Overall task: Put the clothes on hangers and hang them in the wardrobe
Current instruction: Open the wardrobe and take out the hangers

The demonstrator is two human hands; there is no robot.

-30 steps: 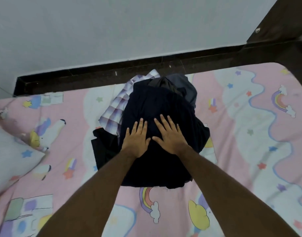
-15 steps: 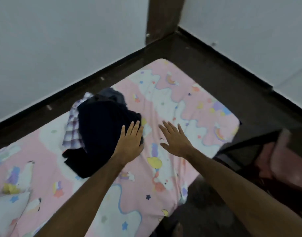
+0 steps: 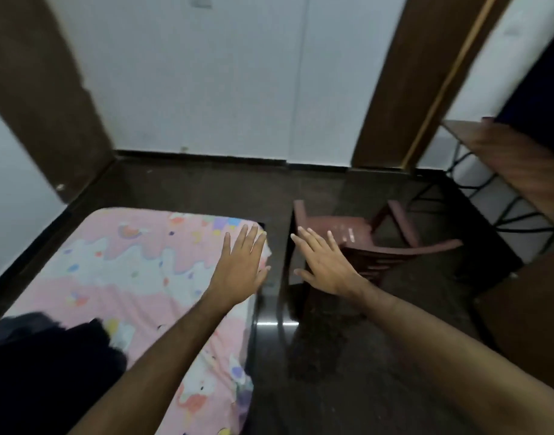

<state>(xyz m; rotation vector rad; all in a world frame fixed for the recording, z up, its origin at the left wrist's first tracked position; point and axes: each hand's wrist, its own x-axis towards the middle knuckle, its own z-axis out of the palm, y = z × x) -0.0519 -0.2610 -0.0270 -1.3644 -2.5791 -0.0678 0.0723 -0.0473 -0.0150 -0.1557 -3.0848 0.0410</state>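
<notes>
Both hands empty, fingers straight & spread, palms down. Left hand (image 3: 241,265) hovers over the far corner of the bed (image 3: 118,262); can't tell if it touches the sheet. Right hand (image 3: 324,265) is out past the bed edge, above the dark floor (image 3: 347,356), w/ a reddish plastic chair (image 3: 379,243) just beyond it. Neither holds a garment or hanger.

Clothes (image 3: 43,372): dark pile at the near-left of the bed, lower-left of view, well apart from both hands. Edge is blurred; can't make out separate pieces.

Farther out: wooden shelf (image 3: 514,164) on a black metal frame at right, white wall panels (image 3: 238,73) w/ brown trim ahead. No hanger in view, nothing clearly a wardrobe, though the panels might be doors – can't tell.

Progress, as I judge it: basically at the start. Pile not yet picked up, nothing on a hanger, nothing hung. Left to do: find hangers, take each piece from the pile, put it on a hanger, carry it to the wardrobe & hang it.
</notes>
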